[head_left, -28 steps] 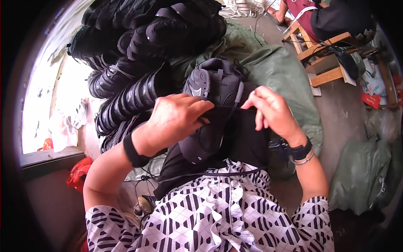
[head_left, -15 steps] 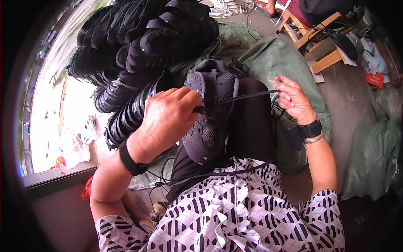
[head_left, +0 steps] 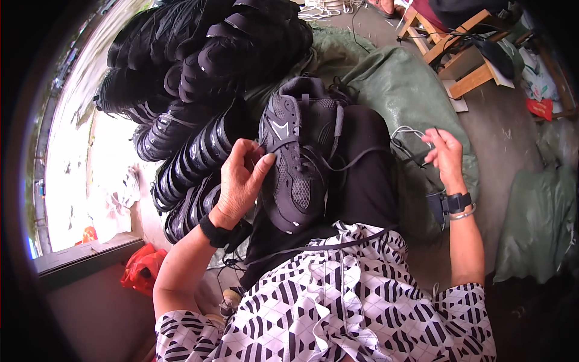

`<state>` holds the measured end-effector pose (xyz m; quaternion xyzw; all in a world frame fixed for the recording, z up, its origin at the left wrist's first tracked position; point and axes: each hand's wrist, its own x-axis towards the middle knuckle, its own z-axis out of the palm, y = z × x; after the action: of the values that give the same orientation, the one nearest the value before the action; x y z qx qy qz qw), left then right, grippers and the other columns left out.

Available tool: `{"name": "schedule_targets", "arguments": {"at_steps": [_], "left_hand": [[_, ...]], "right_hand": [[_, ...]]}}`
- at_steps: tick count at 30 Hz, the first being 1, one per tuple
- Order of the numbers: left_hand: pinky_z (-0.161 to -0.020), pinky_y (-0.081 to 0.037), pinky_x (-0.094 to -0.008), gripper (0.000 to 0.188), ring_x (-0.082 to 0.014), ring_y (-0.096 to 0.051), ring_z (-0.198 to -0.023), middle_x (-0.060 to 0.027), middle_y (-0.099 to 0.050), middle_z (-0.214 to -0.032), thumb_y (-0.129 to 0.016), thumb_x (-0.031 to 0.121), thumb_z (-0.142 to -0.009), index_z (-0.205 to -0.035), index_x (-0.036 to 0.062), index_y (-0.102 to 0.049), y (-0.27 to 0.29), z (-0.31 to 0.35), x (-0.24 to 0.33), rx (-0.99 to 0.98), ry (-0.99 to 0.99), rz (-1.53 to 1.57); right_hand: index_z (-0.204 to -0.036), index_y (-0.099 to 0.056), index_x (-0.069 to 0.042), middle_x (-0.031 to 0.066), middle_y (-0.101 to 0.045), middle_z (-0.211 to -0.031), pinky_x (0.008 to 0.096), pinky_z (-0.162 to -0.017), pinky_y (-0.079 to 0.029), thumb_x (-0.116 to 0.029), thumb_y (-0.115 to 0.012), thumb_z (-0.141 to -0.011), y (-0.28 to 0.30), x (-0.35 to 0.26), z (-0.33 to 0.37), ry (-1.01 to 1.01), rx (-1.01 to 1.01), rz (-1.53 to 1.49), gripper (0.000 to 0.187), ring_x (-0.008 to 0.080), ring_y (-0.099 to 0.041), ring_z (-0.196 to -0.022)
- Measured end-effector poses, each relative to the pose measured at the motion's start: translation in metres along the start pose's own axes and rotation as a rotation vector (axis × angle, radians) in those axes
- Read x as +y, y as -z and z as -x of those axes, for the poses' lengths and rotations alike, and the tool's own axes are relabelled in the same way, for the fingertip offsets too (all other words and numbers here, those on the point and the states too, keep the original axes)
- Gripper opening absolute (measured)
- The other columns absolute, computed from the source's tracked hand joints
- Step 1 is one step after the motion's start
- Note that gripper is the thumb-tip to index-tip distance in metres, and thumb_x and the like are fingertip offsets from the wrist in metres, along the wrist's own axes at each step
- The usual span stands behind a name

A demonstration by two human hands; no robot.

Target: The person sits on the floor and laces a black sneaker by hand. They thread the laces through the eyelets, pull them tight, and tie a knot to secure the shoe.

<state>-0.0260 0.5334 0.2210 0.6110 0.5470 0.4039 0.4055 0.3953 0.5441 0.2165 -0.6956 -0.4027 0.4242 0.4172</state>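
A black sneaker [head_left: 295,202] lies on my lap, its toe toward me and its opening away. A flat black shoelace [head_left: 362,152] crosses its tongue and trails off to the right over my dark trouser leg. My left hand [head_left: 240,178] is at the shoe's left side, thumb and forefinger pinched together where the lace comes over the edge. Off to the right, my right hand [head_left: 445,155] is raised away from the shoe with bent fingers. A thin dark tip sticks up from its fingertips; its kind is too small to tell.
A big heap of black sneakers [head_left: 199,66] rises at the far left. Green sacking [head_left: 416,78] spreads beyond my knees, with a loop of pale cord [head_left: 409,130] near my right hand. A wooden stool [head_left: 467,81] stands at the far right; a red bag [head_left: 145,268] is at the left.
My left hand has moved down and left off the shoe's front, baring the lace across it. My right hand has moved right, and the lace that was taut between them hangs slack.
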Motion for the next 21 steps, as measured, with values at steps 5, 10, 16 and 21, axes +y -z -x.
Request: {"name": "schedule_targets", "arguments": {"at_steps": [5,10,16,21], "left_hand": [[-0.063,-0.042,-0.0242,0.022,-0.0080,-0.044,-0.069,-0.0024,-0.050,-0.072,-0.069,0.016,-0.091,-0.091,0.0007,-0.053,0.000,0.000,-0.002,0.076,-0.171,-0.309],[-0.061,-0.041,-0.0240,0.018,-0.0086,-0.047,-0.066,-0.0015,-0.052,-0.072,-0.063,0.014,-0.095,-0.092,0.0020,-0.050,0.006,-0.009,0.010,0.134,0.015,-0.085],[-0.044,-0.021,-0.0186,0.013,-0.0012,-0.029,-0.048,0.0092,-0.036,-0.061,-0.056,0.022,-0.098,-0.097,0.0106,-0.051,0.035,-0.025,0.036,-0.113,0.305,0.645],[-0.044,-0.019,-0.0203,0.007,-0.0017,-0.023,-0.045,0.0100,-0.031,-0.059,-0.056,0.020,-0.099,-0.096,0.0131,-0.055,0.055,-0.061,0.032,0.111,0.303,0.817]], "right_hand": [[-0.099,-0.064,0.003,0.0082,-0.070,-0.087,0.0215,-0.044,-0.043,-0.014,-0.054,-0.098,-0.076,-0.064,0.071,0.140,-0.648,-0.095,0.020,0.0083,-0.056,-0.047],[-0.096,-0.061,0.005,0.0053,-0.064,-0.072,0.0241,-0.046,-0.047,-0.013,-0.055,-0.097,-0.125,-0.078,0.097,0.534,-0.753,0.278,0.019,0.0098,-0.056,-0.044],[-0.095,-0.063,0.000,0.0003,-0.061,-0.070,0.0166,-0.043,-0.038,-0.017,-0.058,-0.096,-0.095,-0.077,0.071,0.098,-0.910,0.009,0.017,0.0015,-0.050,-0.049],[-0.087,-0.060,-0.004,-0.0061,-0.053,-0.074,0.0190,-0.058,-0.040,-0.008,-0.073,-0.082,-0.105,-0.082,0.057,0.384,-0.636,0.062,0.015,-0.0011,-0.047,-0.069]]}}
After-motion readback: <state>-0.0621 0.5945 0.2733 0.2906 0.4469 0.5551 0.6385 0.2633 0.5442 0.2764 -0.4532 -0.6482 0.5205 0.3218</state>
